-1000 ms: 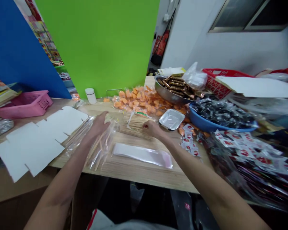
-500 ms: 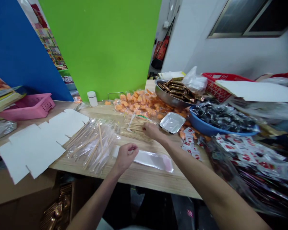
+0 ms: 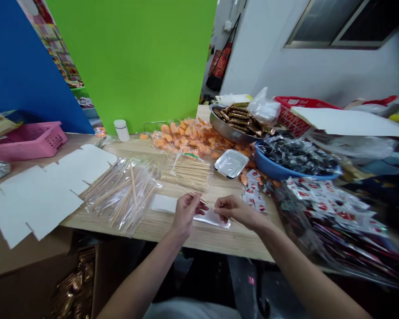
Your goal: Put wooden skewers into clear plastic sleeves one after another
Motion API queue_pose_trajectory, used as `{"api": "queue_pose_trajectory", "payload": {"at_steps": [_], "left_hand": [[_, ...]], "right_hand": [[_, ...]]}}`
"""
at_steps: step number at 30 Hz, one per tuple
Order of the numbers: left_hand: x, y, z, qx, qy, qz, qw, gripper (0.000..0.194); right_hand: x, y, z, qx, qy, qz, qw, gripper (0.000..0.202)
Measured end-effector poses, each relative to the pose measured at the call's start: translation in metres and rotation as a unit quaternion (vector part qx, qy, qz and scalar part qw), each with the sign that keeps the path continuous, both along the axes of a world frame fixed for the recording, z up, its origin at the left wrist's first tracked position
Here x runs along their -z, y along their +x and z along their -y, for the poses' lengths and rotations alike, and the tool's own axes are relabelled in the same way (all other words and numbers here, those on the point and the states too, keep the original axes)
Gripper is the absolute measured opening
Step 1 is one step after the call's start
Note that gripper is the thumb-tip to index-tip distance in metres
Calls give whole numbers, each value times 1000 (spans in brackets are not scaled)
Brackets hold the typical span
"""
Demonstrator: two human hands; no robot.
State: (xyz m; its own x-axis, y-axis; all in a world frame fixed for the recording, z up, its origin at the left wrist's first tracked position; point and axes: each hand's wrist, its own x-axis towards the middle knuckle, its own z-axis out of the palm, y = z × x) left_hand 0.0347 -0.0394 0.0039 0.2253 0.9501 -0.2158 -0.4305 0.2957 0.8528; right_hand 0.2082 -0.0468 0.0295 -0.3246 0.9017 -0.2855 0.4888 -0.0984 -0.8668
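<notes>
My left hand (image 3: 186,212) is closed, fingertips pinching thin bamboo sticks (image 3: 203,200) above the table's front part. Close by on the right, my right hand (image 3: 237,210) is also closed, pinching the sticks' other end. Exactly how many sticks there are I cannot tell. Beneath both hands lies a long clear plastic sleeve (image 3: 162,203), partly covered by them. Just beyond is an opened pack of bamboo sticks (image 3: 191,172), lying side by side. To the left, several clear sleeves with wooden sticks inside (image 3: 124,195) are heaped together.
Orange wrapped pieces (image 3: 189,135) are piled behind the sticks, beside a foil tray (image 3: 232,163). At right stand a steel bowl (image 3: 217,126) of brown-wrapped sticks, a blue basin (image 3: 269,167) of black packets, and small white sachets (image 3: 329,199). White cardboard (image 3: 43,195) lies left.
My right hand has come back from the stick pack toward me and now pinches sticks. My left hand has moved slightly right and also grips them. The view has shifted a little.
</notes>
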Motion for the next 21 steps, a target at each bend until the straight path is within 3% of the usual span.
{"api": "queue_pose_trajectory", "payload": {"at_steps": [2,5,8,10,16,21], "left_hand": [[1,6,7,1,-12,8,1000,39],[2,9,17,-9,-30,8,999,38],[2,11,24,-27,-42,5,999,35],[1,12,27,-34,-45,2,998,34],[-1,6,26,-86,-28,4,996,29],[-4,12,34,-77,-40,17,996,23]], "right_hand": [[7,4,22,28,-13,-54,998,28],[18,9,45,127,44,-68,989,33],[32,13,61,282,66,-128,948,42],[40,15,70,348,63,-160,922,47],[45,15,96,391,23,-206,896,41],[47,-4,89,501,88,-317,800,35]]}}
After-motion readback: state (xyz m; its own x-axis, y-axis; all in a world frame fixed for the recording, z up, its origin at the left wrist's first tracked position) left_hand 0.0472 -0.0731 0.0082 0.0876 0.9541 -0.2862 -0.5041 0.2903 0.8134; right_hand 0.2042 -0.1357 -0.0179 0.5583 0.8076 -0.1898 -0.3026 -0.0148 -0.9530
